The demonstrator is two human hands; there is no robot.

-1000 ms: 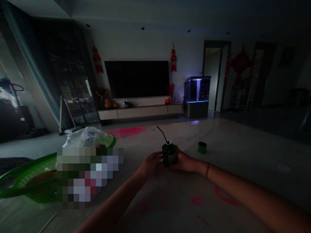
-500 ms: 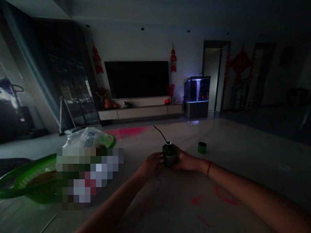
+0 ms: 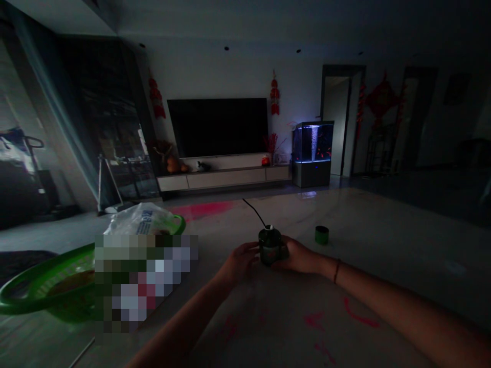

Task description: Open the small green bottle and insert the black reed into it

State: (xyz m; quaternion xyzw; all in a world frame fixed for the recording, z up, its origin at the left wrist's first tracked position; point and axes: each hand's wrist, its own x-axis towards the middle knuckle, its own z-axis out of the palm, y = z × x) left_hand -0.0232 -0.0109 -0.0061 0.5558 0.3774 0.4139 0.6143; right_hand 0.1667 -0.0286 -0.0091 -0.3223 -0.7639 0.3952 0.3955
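Both my hands hold a small dark green bottle (image 3: pixel 269 248) low in the middle of the view, above a pale glossy surface. My left hand (image 3: pixel 240 263) presses its fingers against the bottle's left side. My right hand (image 3: pixel 297 257) wraps around its right side and partly hides the lower part. A thin black rod (image 3: pixel 255 213) sticks up out of the bottle's pale mouth and leans to the left. A small green cap (image 3: pixel 322 235) stands on the surface to the right, apart from both hands.
Red smears (image 3: pixel 314 321) mark the pale surface. To the left lie a green plastic basket (image 3: pixel 49 281) and a plastic bag (image 3: pixel 141 220), partly behind a pixelated patch. A television (image 3: pixel 217 128), low cabinet (image 3: pixel 222 179) and lit aquarium (image 3: pixel 312 152) stand far ahead.
The bottle and both hands sit slightly further right in view, and the black rod leans a little more to the left. My grip on the bottle looks the same.
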